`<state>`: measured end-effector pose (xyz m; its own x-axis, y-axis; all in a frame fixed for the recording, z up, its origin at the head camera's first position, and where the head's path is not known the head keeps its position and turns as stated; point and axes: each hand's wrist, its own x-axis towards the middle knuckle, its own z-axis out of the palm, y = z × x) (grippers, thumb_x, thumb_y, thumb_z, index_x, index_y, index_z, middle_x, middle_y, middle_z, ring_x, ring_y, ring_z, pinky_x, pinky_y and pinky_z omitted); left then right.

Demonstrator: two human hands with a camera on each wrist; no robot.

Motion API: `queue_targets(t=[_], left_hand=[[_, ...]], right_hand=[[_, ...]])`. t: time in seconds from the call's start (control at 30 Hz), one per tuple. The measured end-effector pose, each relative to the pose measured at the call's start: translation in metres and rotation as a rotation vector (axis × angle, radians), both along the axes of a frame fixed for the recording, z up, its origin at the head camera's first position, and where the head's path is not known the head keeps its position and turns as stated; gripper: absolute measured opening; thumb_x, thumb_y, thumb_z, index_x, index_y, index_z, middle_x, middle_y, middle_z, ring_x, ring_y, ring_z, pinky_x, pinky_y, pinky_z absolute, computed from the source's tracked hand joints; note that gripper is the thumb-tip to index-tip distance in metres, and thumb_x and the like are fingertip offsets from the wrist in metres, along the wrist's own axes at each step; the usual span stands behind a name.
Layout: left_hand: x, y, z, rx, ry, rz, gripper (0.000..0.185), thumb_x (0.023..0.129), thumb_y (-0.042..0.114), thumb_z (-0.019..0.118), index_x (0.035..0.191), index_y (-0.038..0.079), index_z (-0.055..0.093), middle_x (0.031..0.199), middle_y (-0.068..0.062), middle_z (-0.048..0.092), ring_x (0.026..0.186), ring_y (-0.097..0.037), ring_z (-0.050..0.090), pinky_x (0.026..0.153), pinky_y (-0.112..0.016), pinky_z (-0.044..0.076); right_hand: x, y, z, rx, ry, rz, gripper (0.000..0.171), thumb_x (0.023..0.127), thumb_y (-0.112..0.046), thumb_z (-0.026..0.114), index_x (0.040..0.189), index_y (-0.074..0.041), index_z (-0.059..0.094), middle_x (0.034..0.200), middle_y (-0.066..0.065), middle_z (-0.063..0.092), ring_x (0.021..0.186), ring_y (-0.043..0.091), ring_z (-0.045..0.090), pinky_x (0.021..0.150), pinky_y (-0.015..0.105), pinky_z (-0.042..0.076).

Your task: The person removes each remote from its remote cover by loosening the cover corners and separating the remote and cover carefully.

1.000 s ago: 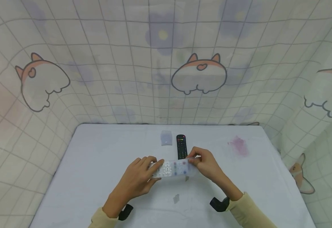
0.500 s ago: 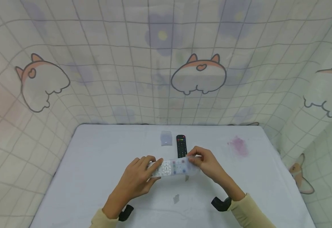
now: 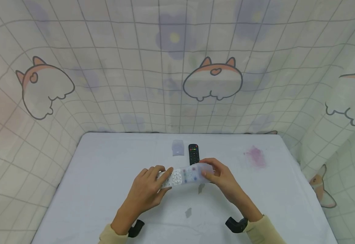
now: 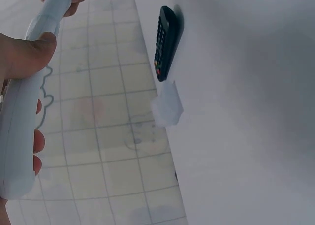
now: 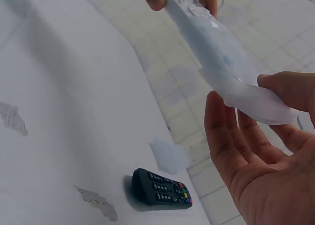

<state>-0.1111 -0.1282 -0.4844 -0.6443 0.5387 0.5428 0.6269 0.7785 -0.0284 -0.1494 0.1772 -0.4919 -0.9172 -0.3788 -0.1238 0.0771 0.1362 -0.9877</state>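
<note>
Remote (image 3: 177, 177) w/ clear sleeve now lifted slightly off table (image 3: 104, 176), tilted up at right vs 0.5 s ago. Left hand (image 3: 148, 191) grips bare end, right hand (image 3: 221, 179) pinches loose sleeve end. Sleeve prob. sliding further on. Black remote (image 3: 193, 154) unmoved.

No word, brand or number can be read anywhere. The white remote (image 3: 177, 178) and the black remote (image 3: 193, 154) farther back on the surface (image 3: 104, 169) show coloured buttons, but any markings on them are perhaps too small and blurred to make out.
</note>
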Motion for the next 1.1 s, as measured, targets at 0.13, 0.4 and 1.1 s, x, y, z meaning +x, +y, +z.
queue_targets(t=[0.13, 0.4, 1.1], left_hand=[[0.0, 0.0, 0.001, 0.009, 0.006, 0.006, 0.067, 0.078, 0.038, 0.093, 0.137, 0.018, 0.068, 0.114, -0.004, 0.069, 0.088, -0.018, 0.068, 0.073, -0.031, 0.055], [0.0, -0.001, -0.002, 0.038, -0.005, 0.01, 0.068, 0.077, 0.037, 0.093, 0.137, 0.018, 0.068, 0.113, -0.004, 0.068, 0.088, -0.017, 0.068, 0.072, -0.031, 0.054], [0.004, -0.002, 0.003, 0.064, -0.075, 0.004, 0.067, 0.079, 0.039, 0.092, 0.138, 0.019, 0.066, 0.114, -0.001, 0.067, 0.084, -0.012, 0.063, 0.07, -0.027, 0.052]], right_hand=[[0.003, -0.001, -0.001, -0.068, -0.037, 0.019, 0.054, 0.099, -0.015, 0.072, 0.147, -0.007, 0.048, 0.142, 0.02, 0.052, 0.106, 0.02, 0.068, 0.091, 0.041, 0.062], [0.006, -0.005, -0.003, -0.12, -0.042, 0.015, 0.055, 0.098, -0.01, 0.072, 0.147, -0.007, 0.048, 0.134, 0.016, 0.054, 0.103, 0.019, 0.069, 0.086, 0.036, 0.063], [0.006, -0.003, 0.007, -0.093, -0.05, -0.059, 0.048, 0.095, -0.006, 0.075, 0.137, 0.007, 0.057, 0.116, 0.011, 0.069, 0.095, 0.014, 0.073, 0.082, 0.033, 0.064]])
